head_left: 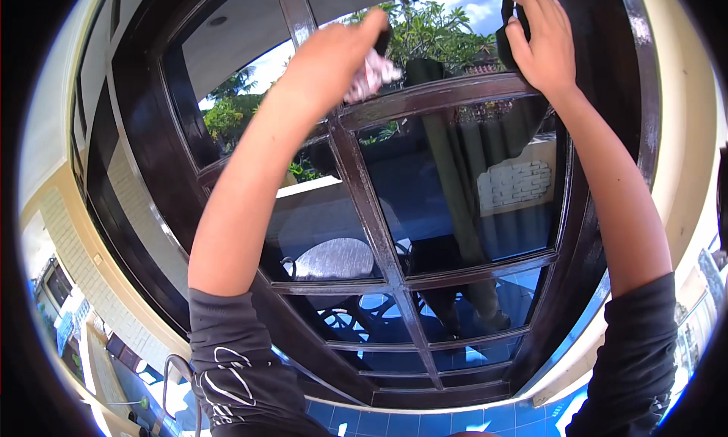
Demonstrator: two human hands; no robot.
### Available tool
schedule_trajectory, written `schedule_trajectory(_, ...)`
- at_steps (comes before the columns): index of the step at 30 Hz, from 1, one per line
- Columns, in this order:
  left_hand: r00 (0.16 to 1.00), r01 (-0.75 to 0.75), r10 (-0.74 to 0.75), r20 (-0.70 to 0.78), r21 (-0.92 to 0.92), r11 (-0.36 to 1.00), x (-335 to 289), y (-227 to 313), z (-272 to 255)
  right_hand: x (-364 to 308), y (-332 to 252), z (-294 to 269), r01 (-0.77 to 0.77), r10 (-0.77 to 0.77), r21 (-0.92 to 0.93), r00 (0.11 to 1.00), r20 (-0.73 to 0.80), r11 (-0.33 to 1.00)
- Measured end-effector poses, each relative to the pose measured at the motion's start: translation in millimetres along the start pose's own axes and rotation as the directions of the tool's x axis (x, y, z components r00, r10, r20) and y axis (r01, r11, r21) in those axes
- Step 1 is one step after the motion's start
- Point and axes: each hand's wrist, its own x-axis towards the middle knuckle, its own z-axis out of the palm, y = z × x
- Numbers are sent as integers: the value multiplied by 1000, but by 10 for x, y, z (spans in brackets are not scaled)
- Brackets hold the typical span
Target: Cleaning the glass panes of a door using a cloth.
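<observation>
In front of me stands a dark brown wooden window frame (447, 95) with several glass panes. My left hand (334, 58) is closed on a crumpled pink-and-white cloth (373, 77) at an upper pane (425, 35), just above a crossbar. It is slightly blurred, and part of the cloth is hidden behind the fingers. High on the right, my right hand (544, 42) lies with its fingers apart against the right edge of the same pane, near the frame's upright. Nothing shows in it. Both arms are raised, in dark sleeves pushed up to the elbows.
Trees, sky and a round table (334, 259) show in the panes, apparently as reflections, along with a dark curtain (455, 179). Blue floor tiles (432, 423) lie below. A cream wall (690, 80) runs along the right, and a curved dark metal bar (178, 365) stands at lower left.
</observation>
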Motion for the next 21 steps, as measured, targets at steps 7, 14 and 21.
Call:
schedule_trajectory(7, 973, -56, 45, -225, -46, 997, 245, -372, -161, 60, -58, 5, -12, 13, 42, 1000, -12, 999)
schedule_trajectory(14, 998, -39, 41, -58, 26, 999, 67, 11, -118, -22, 55, 59, -33, 33, 20, 999, -14, 999)
schedule_trajectory(21, 994, 28, -50, -100, -211, 977, 58, -240, -89, 52, 132, 193, -224, 224, -28, 942, 252, 974)
